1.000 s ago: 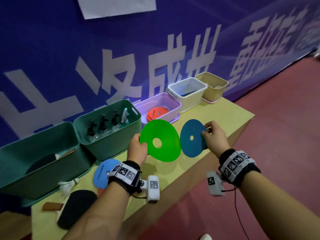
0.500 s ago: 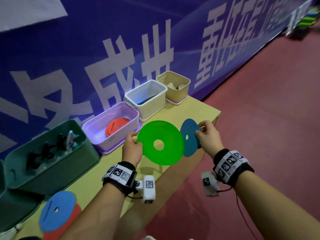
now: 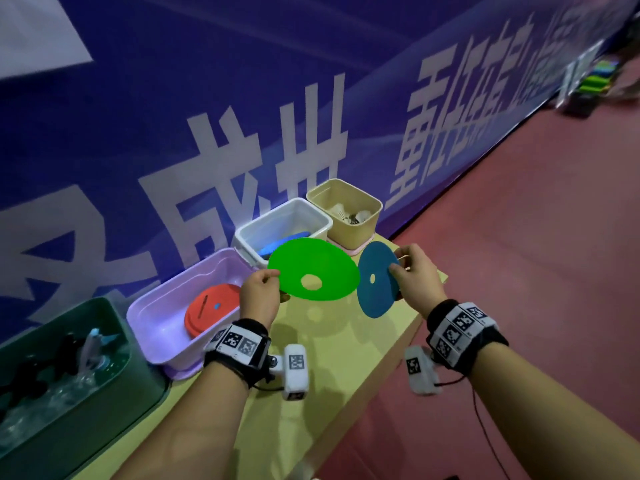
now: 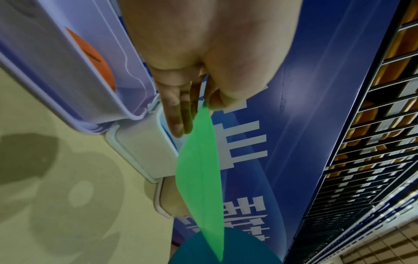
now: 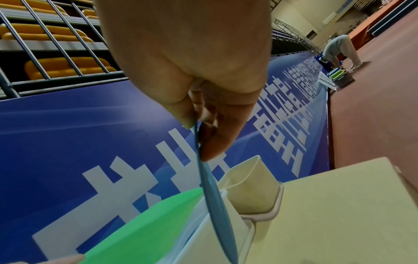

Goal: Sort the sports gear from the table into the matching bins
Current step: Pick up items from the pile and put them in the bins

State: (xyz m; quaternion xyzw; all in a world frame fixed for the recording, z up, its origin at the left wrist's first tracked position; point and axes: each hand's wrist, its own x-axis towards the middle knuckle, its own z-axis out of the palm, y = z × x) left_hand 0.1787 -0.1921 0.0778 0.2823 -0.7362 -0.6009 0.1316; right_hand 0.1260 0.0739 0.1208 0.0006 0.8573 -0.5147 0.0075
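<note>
- A flat, bright green plastic disc with a centre hole (image 3: 313, 268) is pinched at its left rim by the left hand (image 3: 259, 294), held in the air above the yellow counter (image 3: 332, 344).
- Just beyond that grip stands the white plastic bin (image 3: 282, 221), holding a blue disc; the left hand is judged nearer to it.
- A dark teal flat disc (image 3: 375, 280) is pinched at its right rim by the right hand (image 3: 415, 277), near the beige bin (image 3: 344, 207).
- White characters are printed on the blue banner (image 3: 311, 81); they are not read with certainty.
</note>
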